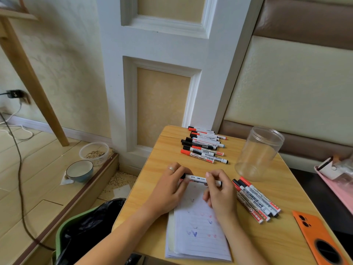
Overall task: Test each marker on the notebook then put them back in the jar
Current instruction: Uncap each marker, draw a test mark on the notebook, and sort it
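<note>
— What do the hands hold?
— One marker [200,179], level above the notebook [198,236]: left hand [172,186] grips its black-capped end, right hand [219,190] pinches the barrel.

— And the rest?
— The jar [257,153] stands clear on the table [286,236], a far pile [204,146] behind the hands, a near pile [256,201] right of the notebook.

Non-task stuff: orange phone case [321,240] face-down at the wooden table's [271,245] near right corner. Pink tray [342,192] off the right edge, white gadget [327,168] on it. Floor left: clear plastic tub [94,153] with grain, blue-rimmed bowl [79,170] just beside it, spilled grain [118,180] near the step. Green bin [66,234] with black liner [91,224] at the table's left. Black cable [19,169] runs from wall socket [14,93].
</note>
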